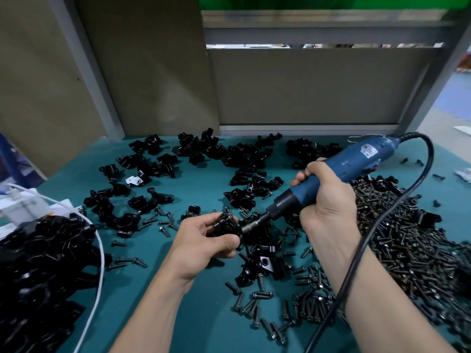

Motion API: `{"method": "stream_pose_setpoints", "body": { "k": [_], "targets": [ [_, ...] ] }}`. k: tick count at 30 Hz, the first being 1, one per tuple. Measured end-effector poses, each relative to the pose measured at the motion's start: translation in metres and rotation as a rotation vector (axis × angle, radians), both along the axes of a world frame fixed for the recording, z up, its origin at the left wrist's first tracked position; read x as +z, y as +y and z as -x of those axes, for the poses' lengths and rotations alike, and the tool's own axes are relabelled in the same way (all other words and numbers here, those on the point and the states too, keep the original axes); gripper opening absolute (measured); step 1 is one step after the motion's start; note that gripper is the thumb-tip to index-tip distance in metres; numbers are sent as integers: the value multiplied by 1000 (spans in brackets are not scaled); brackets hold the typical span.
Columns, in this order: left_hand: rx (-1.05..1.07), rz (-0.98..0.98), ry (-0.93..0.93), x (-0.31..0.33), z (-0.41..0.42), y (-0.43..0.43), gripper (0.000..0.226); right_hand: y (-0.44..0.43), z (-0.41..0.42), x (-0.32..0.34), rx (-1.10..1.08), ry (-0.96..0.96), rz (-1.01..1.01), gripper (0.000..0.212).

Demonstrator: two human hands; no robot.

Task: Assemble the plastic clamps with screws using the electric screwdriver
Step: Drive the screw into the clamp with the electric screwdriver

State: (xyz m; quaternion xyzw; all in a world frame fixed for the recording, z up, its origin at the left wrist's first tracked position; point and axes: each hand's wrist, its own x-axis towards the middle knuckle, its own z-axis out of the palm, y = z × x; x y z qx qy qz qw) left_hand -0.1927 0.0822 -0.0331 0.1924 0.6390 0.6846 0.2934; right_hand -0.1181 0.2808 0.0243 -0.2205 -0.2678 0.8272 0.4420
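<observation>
At the left edge of the teal surface a heap of black clamp parts lies with a white cable curving over it. Farther back, loose black plastic clamps are scattered along the far edge, and a few stray screws lie between them and the near middle. Near the middle, the left hand grasps a black plastic clamp between thumb and fingers, held above the surface. Touching the clamp's right side is the bit end of the blue electric screwdriver, which slants up toward the far right corner. The right hand is clenched around the screwdriver's barrel. A black power cord leaves the tool's rear end, loops to the right and runs down over the right forearm to the near edge. Along the right edge a large pile of dark screws spreads out, thinning toward the near middle.
</observation>
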Motion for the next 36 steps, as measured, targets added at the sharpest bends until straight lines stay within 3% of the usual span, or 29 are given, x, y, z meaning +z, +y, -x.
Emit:
{"method": "stream_pose_setpoints", "body": {
  "k": [17, 36],
  "targets": [
    [82, -2, -21, -2, -3, 0, 42, -3, 4, -7, 23, 31, -19, 25],
    [110, 22, 14, -3, -1, -1, 39, -5, 7, -12, 43, 64, 1, 26]
  ]
}}
